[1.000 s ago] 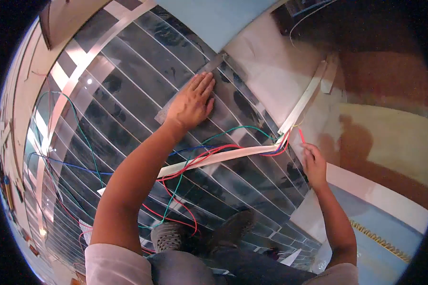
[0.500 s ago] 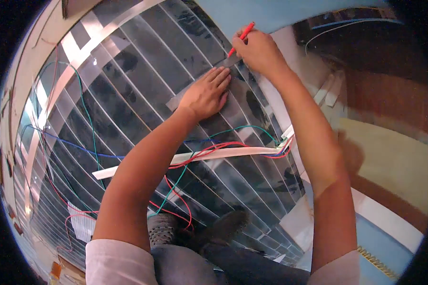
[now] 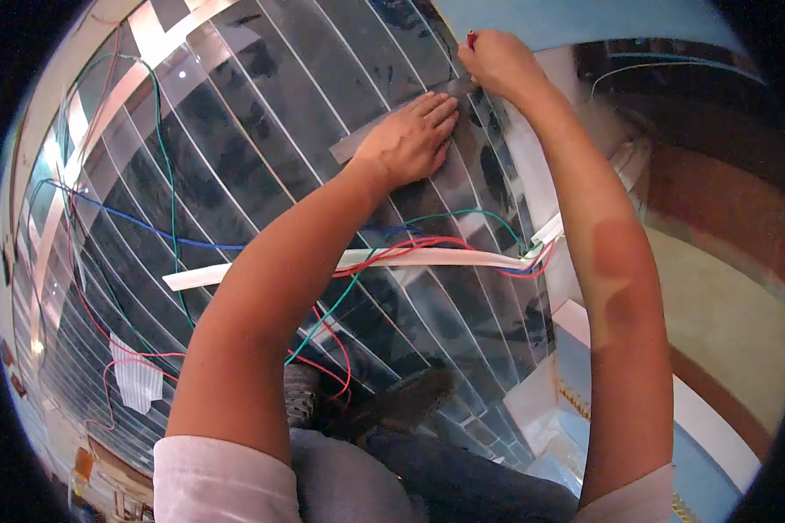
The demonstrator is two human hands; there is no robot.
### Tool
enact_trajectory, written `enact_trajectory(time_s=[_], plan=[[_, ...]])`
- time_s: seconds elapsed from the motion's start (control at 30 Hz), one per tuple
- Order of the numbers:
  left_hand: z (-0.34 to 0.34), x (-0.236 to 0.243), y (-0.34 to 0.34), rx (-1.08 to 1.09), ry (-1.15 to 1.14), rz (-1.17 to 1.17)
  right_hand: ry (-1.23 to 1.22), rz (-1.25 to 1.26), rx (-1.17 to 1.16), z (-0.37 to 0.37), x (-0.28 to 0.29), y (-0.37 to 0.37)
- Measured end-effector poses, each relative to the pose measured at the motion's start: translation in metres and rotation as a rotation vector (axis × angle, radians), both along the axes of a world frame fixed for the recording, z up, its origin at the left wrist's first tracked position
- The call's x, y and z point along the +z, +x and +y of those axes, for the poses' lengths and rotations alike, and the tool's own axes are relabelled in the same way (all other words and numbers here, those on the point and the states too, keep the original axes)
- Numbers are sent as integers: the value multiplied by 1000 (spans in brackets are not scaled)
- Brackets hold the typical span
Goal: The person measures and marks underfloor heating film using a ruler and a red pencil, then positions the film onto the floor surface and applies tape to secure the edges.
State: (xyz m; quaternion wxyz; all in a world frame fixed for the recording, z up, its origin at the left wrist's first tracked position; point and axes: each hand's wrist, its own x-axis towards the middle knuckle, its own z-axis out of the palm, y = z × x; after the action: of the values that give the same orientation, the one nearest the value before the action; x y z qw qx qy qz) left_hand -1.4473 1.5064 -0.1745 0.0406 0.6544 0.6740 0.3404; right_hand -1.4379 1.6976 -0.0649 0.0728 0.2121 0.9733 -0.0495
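Gray straightedge (image 3: 351,148) laid flat on the dark floor (image 3: 298,87), seemingly positioned already, pressed under flat, unclenched fingers of the left hand (image 3: 412,138), with red pen (image 3: 472,40) grasped in fingers of the right hand (image 3: 508,66) near the straightedge's far end, marking apparently unfinished, any line too small to tell, beyond loose wires (image 3: 445,240).

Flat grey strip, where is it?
In the head view, the flat grey strip lies above centre on the dark floor, partly under the left hand.
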Motion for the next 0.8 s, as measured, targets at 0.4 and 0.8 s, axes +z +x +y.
enact_trajectory(time_s=[0.4,0.8], plan=[[-3,1,-3,-5,-2,8,6,134,159,-25,0,-2],[7,0,0,20,58,44,-152,113,-28,-10,2,11]])
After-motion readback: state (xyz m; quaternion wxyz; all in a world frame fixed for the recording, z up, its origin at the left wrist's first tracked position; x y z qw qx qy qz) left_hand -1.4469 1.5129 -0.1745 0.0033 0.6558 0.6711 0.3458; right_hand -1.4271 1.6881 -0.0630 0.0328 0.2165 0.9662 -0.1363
